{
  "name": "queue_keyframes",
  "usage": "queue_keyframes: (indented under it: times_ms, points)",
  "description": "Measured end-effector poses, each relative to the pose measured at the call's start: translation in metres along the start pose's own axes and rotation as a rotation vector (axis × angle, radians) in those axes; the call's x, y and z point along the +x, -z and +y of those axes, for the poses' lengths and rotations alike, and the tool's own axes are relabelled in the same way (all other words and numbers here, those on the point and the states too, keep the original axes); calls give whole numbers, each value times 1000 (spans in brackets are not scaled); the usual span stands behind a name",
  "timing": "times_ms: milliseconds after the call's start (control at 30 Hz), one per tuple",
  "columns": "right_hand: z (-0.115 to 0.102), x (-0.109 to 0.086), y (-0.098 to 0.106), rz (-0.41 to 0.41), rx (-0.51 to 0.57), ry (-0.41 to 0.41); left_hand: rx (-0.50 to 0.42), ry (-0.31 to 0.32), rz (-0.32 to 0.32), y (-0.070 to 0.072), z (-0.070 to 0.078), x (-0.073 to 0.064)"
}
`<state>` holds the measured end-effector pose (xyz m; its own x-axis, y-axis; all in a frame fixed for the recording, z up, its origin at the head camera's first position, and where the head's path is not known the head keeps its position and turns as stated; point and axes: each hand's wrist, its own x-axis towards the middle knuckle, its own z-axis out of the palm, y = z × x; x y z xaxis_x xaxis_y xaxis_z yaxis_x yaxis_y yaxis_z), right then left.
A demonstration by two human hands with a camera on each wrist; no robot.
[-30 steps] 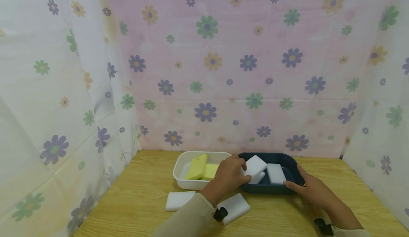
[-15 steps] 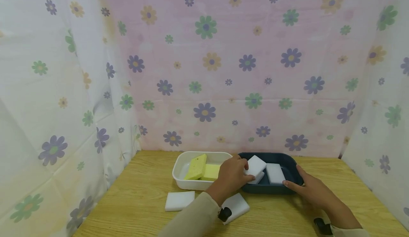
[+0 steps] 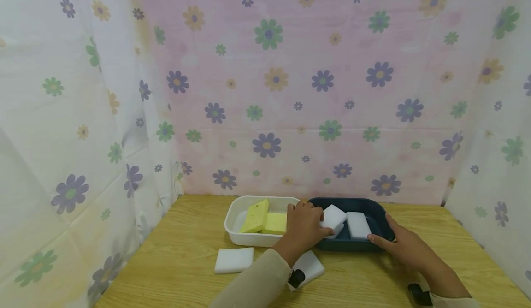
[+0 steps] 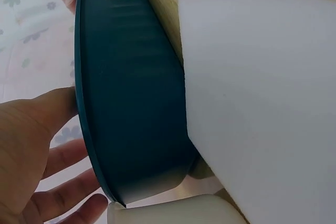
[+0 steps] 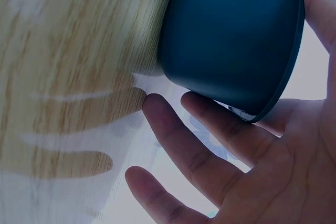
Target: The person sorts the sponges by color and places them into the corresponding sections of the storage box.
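Note:
My left hand (image 3: pixel 303 227) reaches over the left end of a dark blue tray (image 3: pixel 350 247) and holds a white sponge (image 3: pixel 334 215) between thumb and fingers. That sponge tilts on top of another white one, its left part hidden by the hand. A third white sponge (image 3: pixel 358 225) leans inside the tray to the right. My right hand (image 3: pixel 404 245) grips the tray's right end, thumb on the front rim. In the right wrist view, fingers (image 5: pixel 194 156) spread along the tray's outer wall. The left wrist view shows the tray's side (image 4: pixel 126 87) but not the held sponge.
A white tray (image 3: pixel 249 239) with yellow sponges (image 3: pixel 255 216) stands left of the blue one. Two white sponges lie on the wooden table in front: one at left (image 3: pixel 233 260), another (image 3: pixel 308 269) partly under my left wrist. A flowered curtain (image 3: pixel 265 114) surrounds the table.
My left hand has shifted slightly right and its fingers sit higher above the tray's end. The held sponge has lowered a little. My right hand stays in place.

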<state>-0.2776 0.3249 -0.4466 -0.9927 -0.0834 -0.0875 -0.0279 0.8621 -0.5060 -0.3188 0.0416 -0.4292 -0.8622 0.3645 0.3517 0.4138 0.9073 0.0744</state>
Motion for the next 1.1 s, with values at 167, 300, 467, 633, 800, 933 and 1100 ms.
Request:
queue_keyframes:
  times_ms: [167,300,467,633,800,933,1100]
  points:
    - [-1,-1,1,-2,0,2,21,12,-26,-1,1,0]
    - [-1,-1,1,-2,1,7,29,13,-37,-2,1,-1]
    - [1,0,-1,0,1,2,33,14,-40,-2,1,-2]
    - [1,0,0,-1,5,5,25,15,-42,-4,0,-2]
    - [3,0,-2,1,3,3,22,16,-49,-5,0,-1]
    - [3,-1,-2,1,5,6,18,17,-61,-5,0,-1]
    - [2,-1,-1,5,2,4,26,12,-61,-4,0,-1]
